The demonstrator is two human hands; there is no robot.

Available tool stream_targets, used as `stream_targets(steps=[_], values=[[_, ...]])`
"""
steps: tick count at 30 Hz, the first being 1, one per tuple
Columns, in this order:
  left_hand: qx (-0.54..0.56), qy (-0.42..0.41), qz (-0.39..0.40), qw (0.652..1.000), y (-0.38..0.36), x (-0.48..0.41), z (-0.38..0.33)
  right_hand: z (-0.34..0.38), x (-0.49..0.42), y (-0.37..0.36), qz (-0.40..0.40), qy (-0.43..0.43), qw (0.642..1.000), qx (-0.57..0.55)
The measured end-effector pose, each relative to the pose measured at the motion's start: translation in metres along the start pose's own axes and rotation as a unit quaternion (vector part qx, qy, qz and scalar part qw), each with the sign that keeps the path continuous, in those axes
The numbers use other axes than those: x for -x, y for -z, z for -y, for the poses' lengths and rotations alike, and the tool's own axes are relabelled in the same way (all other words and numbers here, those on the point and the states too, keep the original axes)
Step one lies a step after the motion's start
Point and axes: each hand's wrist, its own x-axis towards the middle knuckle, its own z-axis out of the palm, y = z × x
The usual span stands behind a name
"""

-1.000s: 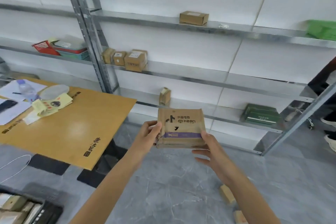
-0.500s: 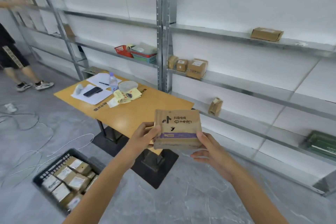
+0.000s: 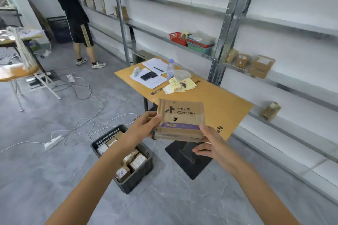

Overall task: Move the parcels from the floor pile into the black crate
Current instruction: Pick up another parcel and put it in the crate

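I hold a flat brown cardboard parcel (image 3: 180, 120) with black print and a purple strip at chest height. My left hand (image 3: 145, 124) grips its left edge and my right hand (image 3: 210, 141) holds its lower right corner from beneath. The black crate (image 3: 144, 171) stands on the floor below and to the left of the parcel, partly hidden by my left forearm. Several labelled brown parcels lie inside it. The floor pile is out of view.
A wooden table (image 3: 215, 104) with papers, a phone and a water bottle (image 3: 170, 69) stands behind the parcel. Metal shelving (image 3: 232, 23) with small boxes lines the wall. Cables and a power strip (image 3: 53, 141) lie on the floor at left. A person (image 3: 73, 5) stands at the far shelves.
My view has swung left and down: the crate now sits near the centre, and the person by the shelves has come into view. Both hands keep the same hold on the parcel.
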Motion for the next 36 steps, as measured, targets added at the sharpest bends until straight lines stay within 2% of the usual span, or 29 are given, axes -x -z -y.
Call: stream_targets(steps=[4, 9, 15, 21, 29, 36], values=[[-0.017, 0.001, -0.022, 1.0, 0.043, -0.034, 0.006, 0.015, -0.048, -0.029, 0.019, -0.013, 1.0, 0.019], [-0.05, -0.003, -0.009, 0.999, 0.092, -0.1, 0.017, 0.022, -0.132, -0.053, 0.045, -0.036, 0.998, 0.022], [-0.072, 0.049, -0.008, 0.996, 0.142, -0.186, 0.029, 0.033, -0.22, -0.081, 0.068, -0.068, 0.995, 0.025], [-0.07, 0.049, 0.004, 0.996, 0.192, -0.243, 0.04, 0.045, -0.278, -0.115, 0.06, -0.099, 0.993, 0.022], [-0.103, 0.033, 0.077, 0.991, 0.279, -0.322, 0.064, 0.051, -0.357, -0.191, -0.028, -0.127, 0.992, 0.004], [-0.184, 0.018, 0.163, 0.969, 0.361, -0.38, 0.089, 0.051, -0.411, -0.276, -0.094, -0.156, 0.983, -0.012]])
